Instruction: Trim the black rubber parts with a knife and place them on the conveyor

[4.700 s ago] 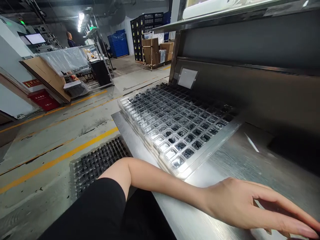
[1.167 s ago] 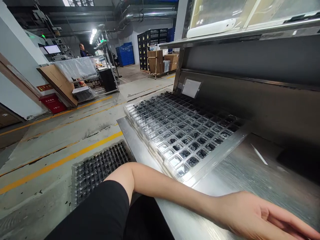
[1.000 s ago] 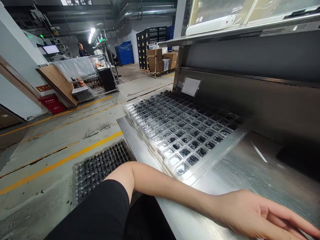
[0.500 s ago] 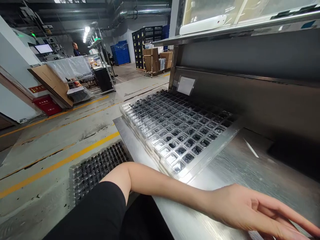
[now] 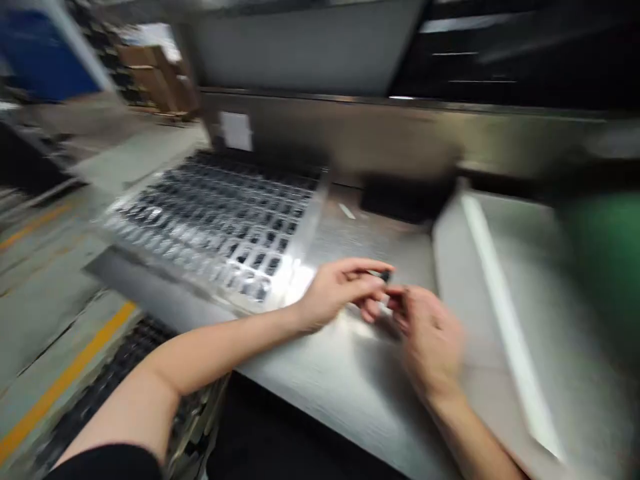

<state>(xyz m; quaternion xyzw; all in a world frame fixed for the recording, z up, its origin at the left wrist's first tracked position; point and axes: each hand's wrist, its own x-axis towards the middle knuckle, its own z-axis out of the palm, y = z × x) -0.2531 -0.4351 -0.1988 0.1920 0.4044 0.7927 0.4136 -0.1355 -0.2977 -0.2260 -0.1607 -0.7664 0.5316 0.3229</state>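
Note:
My left hand [image 5: 343, 290] is over the metal worktop, its thumb and forefinger closed on a small black part [image 5: 385, 275]. What kind of part it is, the blur does not show. Close beside it on the right, my right hand [image 5: 430, 333] has its fingers drawn together, their tips next to the left fingertips. Anything inside the right hand's pinch is hidden. A clear plastic tray [image 5: 285, 280] with many small pockets, most holding dark pieces, lies on the worktop to the left of both hands.
A light-coloured box with a white rim [image 5: 500, 300] stands right of my hands. Behind are a black flat item [image 5: 395, 199] and a white strip [image 5: 347, 211]. Another tray of black pieces [image 5: 100, 393] sits low at left. A metal back panel [image 5: 390, 137] bounds the worktop.
The view has swung to the right. My right hand has come into view, and both hands now meet over the worktop, with a small black part visible in the left fingers.

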